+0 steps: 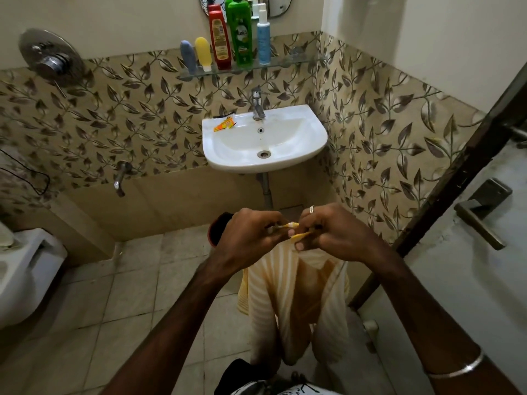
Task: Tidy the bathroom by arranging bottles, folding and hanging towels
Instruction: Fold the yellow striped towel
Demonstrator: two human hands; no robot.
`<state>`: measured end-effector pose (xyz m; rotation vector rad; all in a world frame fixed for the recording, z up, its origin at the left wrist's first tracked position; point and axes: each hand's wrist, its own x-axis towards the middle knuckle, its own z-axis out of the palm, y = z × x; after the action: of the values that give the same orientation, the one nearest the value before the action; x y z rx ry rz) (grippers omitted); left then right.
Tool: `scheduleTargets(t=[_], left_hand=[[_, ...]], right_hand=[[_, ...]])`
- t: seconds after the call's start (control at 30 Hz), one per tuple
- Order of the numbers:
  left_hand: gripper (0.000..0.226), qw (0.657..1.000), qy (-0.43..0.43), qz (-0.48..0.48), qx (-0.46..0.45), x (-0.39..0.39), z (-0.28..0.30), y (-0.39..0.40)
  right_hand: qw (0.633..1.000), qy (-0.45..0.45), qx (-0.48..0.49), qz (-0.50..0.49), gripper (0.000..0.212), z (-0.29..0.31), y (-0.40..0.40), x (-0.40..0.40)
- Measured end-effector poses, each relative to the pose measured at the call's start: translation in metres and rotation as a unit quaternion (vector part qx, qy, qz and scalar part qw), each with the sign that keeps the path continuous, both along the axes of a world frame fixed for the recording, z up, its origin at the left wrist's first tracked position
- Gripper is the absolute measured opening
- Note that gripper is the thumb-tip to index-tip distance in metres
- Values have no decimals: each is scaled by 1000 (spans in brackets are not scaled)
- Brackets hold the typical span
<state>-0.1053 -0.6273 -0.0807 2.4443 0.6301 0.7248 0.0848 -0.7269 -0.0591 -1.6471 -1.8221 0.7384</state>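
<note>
A yellow and white striped towel point(296, 297) hangs down in front of me from its top edge. My left hand point(253, 232) and my right hand point(333, 232) both pinch that edge, close together, below the sink. On the glass shelf point(288, 63) above the sink several bottles stand in a row: a grey-blue tube point(188, 57), a yellow tube point(203, 54), a red bottle point(219, 38), a green bottle point(240, 32) and a white-and-blue spray bottle point(263, 35).
A white sink point(310, 143) with a tap point(257, 105) hangs on the leaf-patterned wall; an orange sachet point(224, 125) lies on its rim. A toilet point(25, 269) stands at the left. A door with a handle point(479, 215) is at the right. A dark bucket point(218, 229) sits behind my left hand.
</note>
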Motion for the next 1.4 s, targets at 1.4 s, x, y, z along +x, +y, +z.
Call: scheduleTargets(t=[1.4], left_hand=[[18, 983, 48, 80, 160, -24, -21, 3]], right_hand=[[994, 13, 100, -30, 15, 23, 5, 7]])
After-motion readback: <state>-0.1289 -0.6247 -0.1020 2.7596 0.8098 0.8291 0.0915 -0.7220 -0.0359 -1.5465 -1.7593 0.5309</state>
